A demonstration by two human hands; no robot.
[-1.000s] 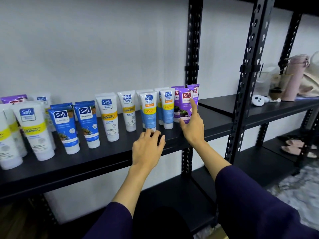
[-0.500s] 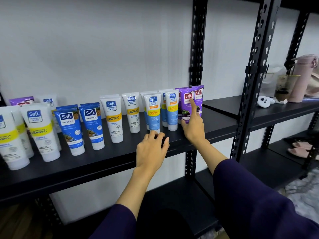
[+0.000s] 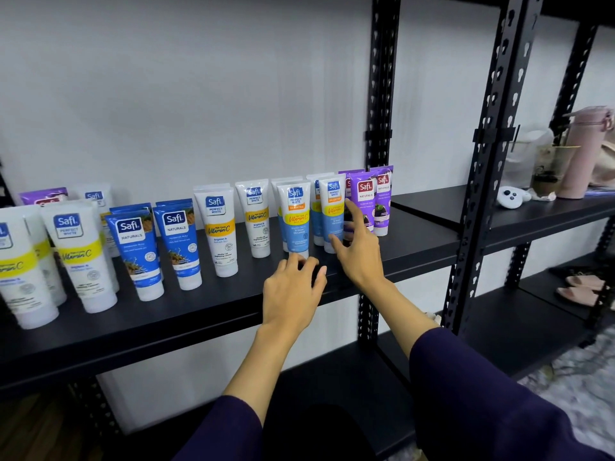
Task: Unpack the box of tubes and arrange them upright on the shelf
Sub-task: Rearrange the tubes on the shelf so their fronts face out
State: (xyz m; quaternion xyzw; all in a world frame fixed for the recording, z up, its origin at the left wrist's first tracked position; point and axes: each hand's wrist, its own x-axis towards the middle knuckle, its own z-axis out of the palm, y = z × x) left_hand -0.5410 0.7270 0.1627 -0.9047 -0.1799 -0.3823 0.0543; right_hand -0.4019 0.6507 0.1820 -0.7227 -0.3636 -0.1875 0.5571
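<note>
shelf: a black metal shelf (image 3: 206, 314) along a white wall carries a row of safi tubes, all standing cap-down and upright.
tubes, left end: white tubes with yellow bands (image 3: 78, 257) stand nearest the camera, a purple tube (image 3: 43, 196) behind them.
tubes, middle: two dark blue naturals tubes (image 3: 176, 242) stand side by side, then white vitamin c tubes (image 3: 218, 229), then light blue oil control tubes (image 3: 296, 217).
tubes, right end: purple naturals tubes (image 3: 366, 197) close the row, just beside the black upright post (image 3: 379, 94).
left hand: the left hand (image 3: 293, 294) rests at the shelf's front edge, fingers loosely curled, holding nothing, just in front of the light blue tubes.
right hand: the right hand (image 3: 361, 247) reaches to the right end of the row, index finger stretched out with its tip at the front purple tube, thumb beside a light blue tube, the other fingers bent; it grips nothing.
sleeves: dark purple sleeves (image 3: 482, 394) cover both forearms.
neighbouring shelf: to the right, a pink bottle (image 3: 584, 154), a plastic cup (image 3: 552, 168) and a small white object (image 3: 509, 196) stand well apart from the tubes.
lower right: pink slippers (image 3: 580, 287) lie on a lower shelf.
</note>
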